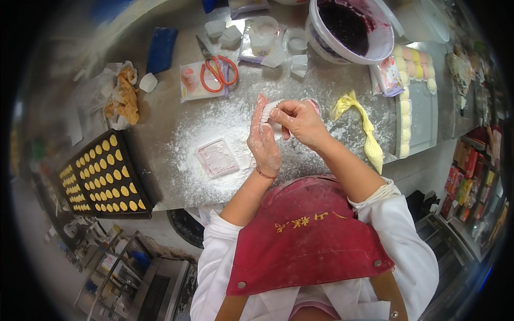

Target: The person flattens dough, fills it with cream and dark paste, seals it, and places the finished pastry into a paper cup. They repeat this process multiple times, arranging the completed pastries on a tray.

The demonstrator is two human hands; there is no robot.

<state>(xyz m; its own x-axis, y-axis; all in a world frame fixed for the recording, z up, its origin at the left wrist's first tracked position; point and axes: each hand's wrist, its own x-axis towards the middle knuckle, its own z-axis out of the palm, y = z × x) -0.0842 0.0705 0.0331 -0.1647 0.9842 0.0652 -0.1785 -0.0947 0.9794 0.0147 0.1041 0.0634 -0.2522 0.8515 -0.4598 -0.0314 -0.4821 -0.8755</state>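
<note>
Both hands meet over the floured metal table. My left hand (265, 146), dusted white, is wrapped around one side of pleated white paper cups (270, 111). With thumb and fingertips, my right hand (299, 120) pinches the edge of the same cups; how many are nested is unclear. Partly hidden behind my right hand lies a round pink item (312, 105). Left of the hands, a square translucent tray (217, 157) with pinkish, powdery contents rests in the white powder (188, 140). A knotted piping bag of yellow filling (372, 148) lies to the right.
Red-handled scissors (219, 76) lie on a packet beyond the hands. A tub of dark purple filling (349, 28) stands at the back right, near a tray of round pastel buns (404, 116). At left is a black baking tray with yellow pieces (106, 176). Loose paper cups (299, 65) sit behind.
</note>
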